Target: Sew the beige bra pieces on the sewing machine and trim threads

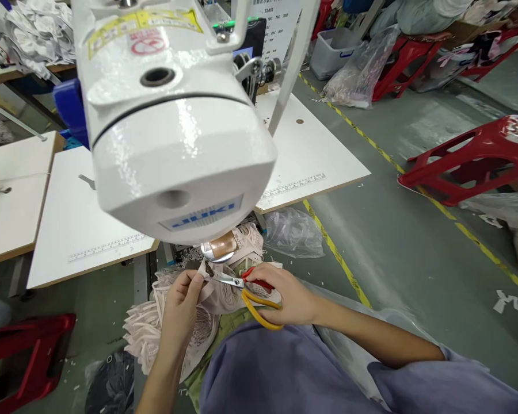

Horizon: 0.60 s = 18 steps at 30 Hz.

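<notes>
My right hand (287, 293) grips scissors (227, 280) with one red and one orange handle loop, their blades pointing left. At the blade tips, my left hand (185, 290) pinches the end of a pale pink fabric piece (205, 270). The blades appear to touch or overlap that end; whether they cut into it I cannot tell. Below and beside my left hand hangs a stack of pale pink lace bra pieces (149, 328). More lace cloth (248, 241) lies at the sewing machine's narrow work arm, above the scissors.
A white sewing machine head (176, 161) looms right above my hands. White tabletops (311, 155) with printed rulers flank it. Red stools (479, 155) stand at the right and lower left. A clear plastic bag (293, 233) lies under the right tabletop, near yellow floor tape (341, 259).
</notes>
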Available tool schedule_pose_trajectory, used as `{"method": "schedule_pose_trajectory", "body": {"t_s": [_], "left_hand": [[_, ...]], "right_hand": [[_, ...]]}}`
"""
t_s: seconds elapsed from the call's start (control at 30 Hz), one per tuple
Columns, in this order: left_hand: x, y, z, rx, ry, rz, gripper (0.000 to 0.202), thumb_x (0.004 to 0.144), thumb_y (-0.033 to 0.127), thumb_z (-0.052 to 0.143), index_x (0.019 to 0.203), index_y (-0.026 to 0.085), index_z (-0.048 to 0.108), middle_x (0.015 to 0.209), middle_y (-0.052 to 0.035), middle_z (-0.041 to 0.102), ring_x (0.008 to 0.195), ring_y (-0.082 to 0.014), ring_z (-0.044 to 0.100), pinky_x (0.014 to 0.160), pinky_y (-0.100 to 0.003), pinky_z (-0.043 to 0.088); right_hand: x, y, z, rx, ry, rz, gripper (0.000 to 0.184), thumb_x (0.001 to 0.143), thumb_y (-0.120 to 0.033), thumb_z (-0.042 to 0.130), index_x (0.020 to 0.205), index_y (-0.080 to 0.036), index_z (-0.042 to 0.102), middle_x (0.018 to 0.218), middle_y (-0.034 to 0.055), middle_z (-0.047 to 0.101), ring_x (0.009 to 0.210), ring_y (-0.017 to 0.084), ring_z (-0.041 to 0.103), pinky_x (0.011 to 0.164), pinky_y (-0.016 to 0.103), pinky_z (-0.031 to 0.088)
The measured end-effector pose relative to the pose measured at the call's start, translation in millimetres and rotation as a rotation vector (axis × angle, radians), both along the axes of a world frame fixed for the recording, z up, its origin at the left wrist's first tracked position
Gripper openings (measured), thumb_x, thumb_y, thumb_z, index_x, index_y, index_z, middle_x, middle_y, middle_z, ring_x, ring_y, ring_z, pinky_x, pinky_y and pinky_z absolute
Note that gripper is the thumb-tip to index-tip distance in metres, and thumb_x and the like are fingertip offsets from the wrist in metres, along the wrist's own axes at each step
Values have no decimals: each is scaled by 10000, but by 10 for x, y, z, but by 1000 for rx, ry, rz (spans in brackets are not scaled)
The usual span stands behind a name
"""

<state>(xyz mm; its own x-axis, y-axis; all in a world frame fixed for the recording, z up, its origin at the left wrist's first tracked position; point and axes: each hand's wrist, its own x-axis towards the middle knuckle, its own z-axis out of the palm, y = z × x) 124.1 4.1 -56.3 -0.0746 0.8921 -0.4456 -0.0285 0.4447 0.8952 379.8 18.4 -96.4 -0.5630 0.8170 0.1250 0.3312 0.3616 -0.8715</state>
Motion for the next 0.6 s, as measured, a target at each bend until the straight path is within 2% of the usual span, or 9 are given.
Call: {"method": "schedule_pose_trajectory", "body": {"t_s": [0.1, 0.23, 0.33, 0.6], "left_hand": [[12, 12, -6, 17, 11, 4, 339, 879, 520, 622, 832, 184, 608, 669, 22, 574, 607, -94, 509, 606, -202, 438], [27, 25, -23, 38, 50, -8, 338, 870, 512, 642, 843, 176, 624, 632, 42, 518, 568, -69, 418, 553, -173, 351], [10, 20, -25, 38, 82, -25, 343, 867, 516, 644, 854, 173, 633, 611, 51, 482, 557, -67, 379, 531, -174, 301], [-19, 12, -29, 38, 139, -21, 339, 876, 513, 624, 801, 183, 603, 632, 47, 477, 582, -84, 387, 553, -189, 320]], "right_hand": [[-81, 11, -3, -5, 33, 3, 595, 645, -271, 766, 1203, -218, 565, 1138, 92, 653, 1018, 252, 632, 866, 391, 515], [-204, 59, 16, -42, 32, -9, 587, 638, -262, 776, 1192, -215, 588, 1128, 89, 654, 996, 245, 631, 870, 389, 508], [-262, 95, 24, -90, 18, -2, 541, 682, -274, 774, 1193, -212, 606, 1125, 89, 657, 984, 235, 631, 865, 375, 507], [-214, 100, -5, -153, -3, 36, 474, 819, -411, 745, 1239, -221, 632, 1078, 73, 683, 947, 202, 637, 806, 309, 505]]}}
